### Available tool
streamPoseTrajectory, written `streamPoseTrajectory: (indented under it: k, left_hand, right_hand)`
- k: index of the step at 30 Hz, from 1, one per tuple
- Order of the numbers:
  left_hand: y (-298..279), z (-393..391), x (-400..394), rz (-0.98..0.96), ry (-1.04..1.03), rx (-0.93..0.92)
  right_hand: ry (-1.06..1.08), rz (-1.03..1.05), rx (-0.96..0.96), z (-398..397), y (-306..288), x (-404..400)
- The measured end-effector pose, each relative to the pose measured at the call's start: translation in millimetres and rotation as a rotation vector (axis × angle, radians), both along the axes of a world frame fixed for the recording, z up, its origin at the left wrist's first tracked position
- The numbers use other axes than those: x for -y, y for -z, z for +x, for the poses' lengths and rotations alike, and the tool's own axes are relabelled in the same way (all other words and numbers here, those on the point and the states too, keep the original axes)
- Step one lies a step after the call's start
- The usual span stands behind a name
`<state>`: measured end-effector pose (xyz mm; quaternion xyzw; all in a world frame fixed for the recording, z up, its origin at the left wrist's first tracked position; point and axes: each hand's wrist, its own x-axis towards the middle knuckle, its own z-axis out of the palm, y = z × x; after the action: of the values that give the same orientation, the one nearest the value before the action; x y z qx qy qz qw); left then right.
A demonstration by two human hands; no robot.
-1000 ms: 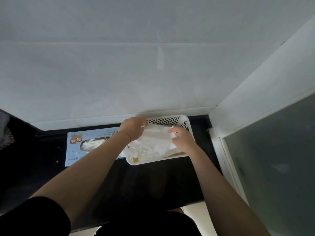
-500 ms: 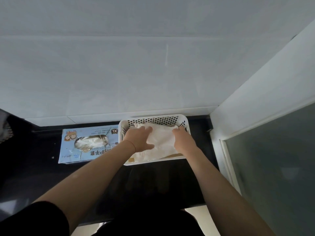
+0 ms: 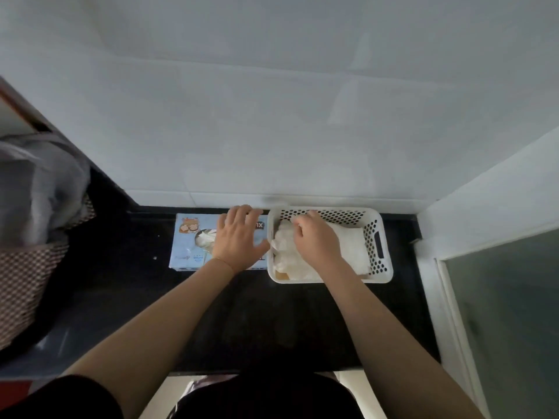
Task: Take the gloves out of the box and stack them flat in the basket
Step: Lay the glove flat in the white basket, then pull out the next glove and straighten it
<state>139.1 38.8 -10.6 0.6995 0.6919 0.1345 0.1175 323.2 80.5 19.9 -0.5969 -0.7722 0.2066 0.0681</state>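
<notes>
White, filmy gloves (image 3: 348, 246) lie in a loose pile inside the perforated white basket (image 3: 382, 237), which sits at the right end of the black tabletop (image 3: 242, 313), close to the tiled wall (image 3: 272, 116). Just beside the basket on its left lies the pale blue glove box (image 3: 187, 237), flat on its back, with a tuft of gloves poking out of its opening.

Over the box the left hand (image 3: 239, 237) is spread, fingers straight and wide, palm down; whether it presses on the carton or only hovers I cannot tell. It holds nothing. The right hand (image 3: 314, 237) is down in the basket with its fingers curled onto the pile near the left wall, pinching or pressing the crumpled part there.

These gloves look very light, thin and limp, so I would expect them to cling to each other, bunch up and spring back when let go. The left part of the pile is puffed and wrinkled, while the right part lies flatter. For the next glove, the sensible place to take hold is the tuft at the box opening, pinched lightly with the carton steadied so that it does not lift. A cuff edge gives the best hold for spreading a glove flat.

A checked cloth (image 3: 27, 282) sits well apart at the left.
</notes>
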Motion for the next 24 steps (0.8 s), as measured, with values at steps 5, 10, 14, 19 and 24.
streamPoseTrajectory:
  k: [5, 10, 14, 19, 24]
  left_hand:
    - [14, -79, 32, -0.188, -0.084, -0.079]
    - [20, -116, 43, -0.206, -0.091, -0.074]
    - [18, -125, 43, -0.191, -0.063, -0.072]
    - [17, -125, 42, -0.189, -0.060, -0.071]
    - [13, -123, 40, -0.223, -0.077, -0.066]
  right_hand:
    - [-0.130, -0.133, -0.082, -83, 6, 21]
    - [-0.250, -0.292, 0.078, -134, 16, 38]
    - [-0.205, -0.266, 0.138, -147, 17, 42]
    - [-0.009, -0.266, -0.024, -151, 11, 39]
    - [0.192, -0.246, -0.132, -151, 8, 40]
